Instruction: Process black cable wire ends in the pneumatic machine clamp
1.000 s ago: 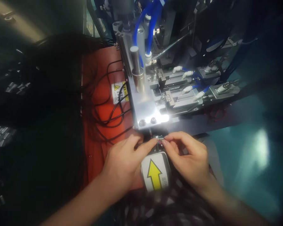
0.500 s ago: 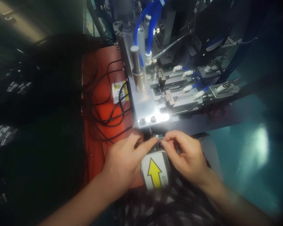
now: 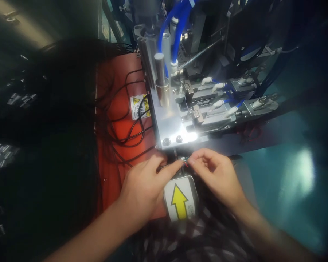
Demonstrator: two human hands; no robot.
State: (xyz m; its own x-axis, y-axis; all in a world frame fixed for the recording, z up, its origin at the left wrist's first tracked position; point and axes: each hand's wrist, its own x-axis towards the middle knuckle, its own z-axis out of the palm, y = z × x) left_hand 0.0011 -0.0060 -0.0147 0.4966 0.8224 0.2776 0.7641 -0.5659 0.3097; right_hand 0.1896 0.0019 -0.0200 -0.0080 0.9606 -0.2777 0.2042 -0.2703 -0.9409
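My left hand is closed, its thumb and fingers pinching a dark cable whose thin coloured wires fan out past the thumb tip. My right hand is closed in a pinch at the free ends of these wires, thumb against forefinger. Red and greenish strands show in the small gap between the hands; how many the right fingers hold is too small to tell. Just below the fingertips sits a white plate with a yellow arrow. Right above them is the front edge of a bright metal block.
An orange-red panel with loose black cables and a warning label lies to the left. Pneumatic cylinders with white fittings and blue hoses stand at the upper right. An upright metal post rises from the block.
My right hand has shifted slightly, its fingertips drawing a little away from the left thumb, so more of the red and greenish wires show. My left hand stays almost still.
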